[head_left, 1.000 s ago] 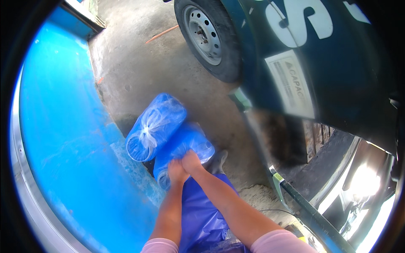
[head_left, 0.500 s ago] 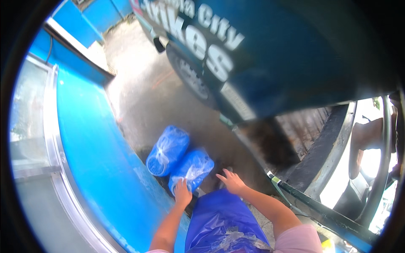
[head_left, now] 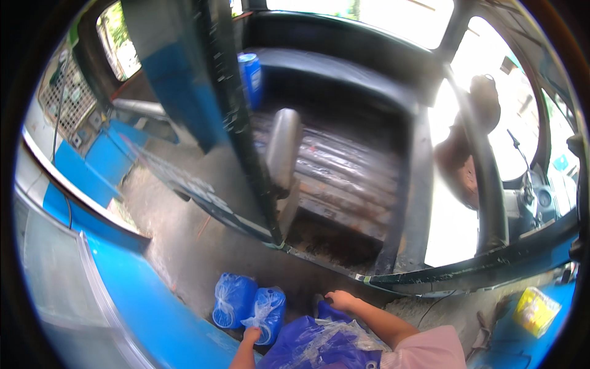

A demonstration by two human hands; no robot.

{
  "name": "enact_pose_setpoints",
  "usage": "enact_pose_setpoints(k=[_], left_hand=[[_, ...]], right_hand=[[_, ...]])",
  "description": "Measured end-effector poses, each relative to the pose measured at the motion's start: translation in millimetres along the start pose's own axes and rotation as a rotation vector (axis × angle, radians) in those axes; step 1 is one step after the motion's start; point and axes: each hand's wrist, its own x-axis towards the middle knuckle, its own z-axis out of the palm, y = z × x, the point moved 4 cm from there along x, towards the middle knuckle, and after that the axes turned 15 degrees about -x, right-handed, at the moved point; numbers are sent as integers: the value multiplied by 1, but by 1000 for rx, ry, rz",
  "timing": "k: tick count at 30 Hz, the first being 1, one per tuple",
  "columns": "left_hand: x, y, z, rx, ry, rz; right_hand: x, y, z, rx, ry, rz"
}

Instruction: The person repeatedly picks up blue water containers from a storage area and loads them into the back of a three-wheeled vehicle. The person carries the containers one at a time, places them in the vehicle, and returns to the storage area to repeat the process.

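Note:
Two blue containers stand side by side on the ground, each wrapped in clear plastic: a left one (head_left: 234, 301) and a right one (head_left: 268, 310). My left hand (head_left: 251, 334) is at the near side of the right container, its fingers closed on the gathered plastic bag (head_left: 251, 321). To the right, my right hand (head_left: 340, 300) is curled at the upper edge of the shiny purple apron (head_left: 295, 344) on my front. A dark object lies by its fingertips, but what the hand holds, if anything, cannot be made out.
Ahead is an open vehicle with a ribbed metal floor (head_left: 344, 184), a black bench (head_left: 332, 67) and a blue drum (head_left: 250, 80). A person (head_left: 461, 154) sits near its steering wheel. A blue wall (head_left: 141, 295) runs along the left. A yellow package (head_left: 536, 312) lies right.
My view has swung up and right, bringing the vehicle's interior into sight. My right hand has gone from spread fingers to curled. My left hand stays by the right container.

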Motion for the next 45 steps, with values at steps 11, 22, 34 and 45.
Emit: enact_pose_setpoints(k=[11,22,34,45], left_hand=[[2,140,-33,139,-76,302],[104,187,-23,671,-482,480],[156,326,81,405,-697,275],[-24,340,269,1380,-745,901]], right_hand=[[-42,72,33,179,154,287],[-143,53,140,587,364,789],[-215,-87,252,1033,401,1218],[-241,-145,378,1251,532,1427]])
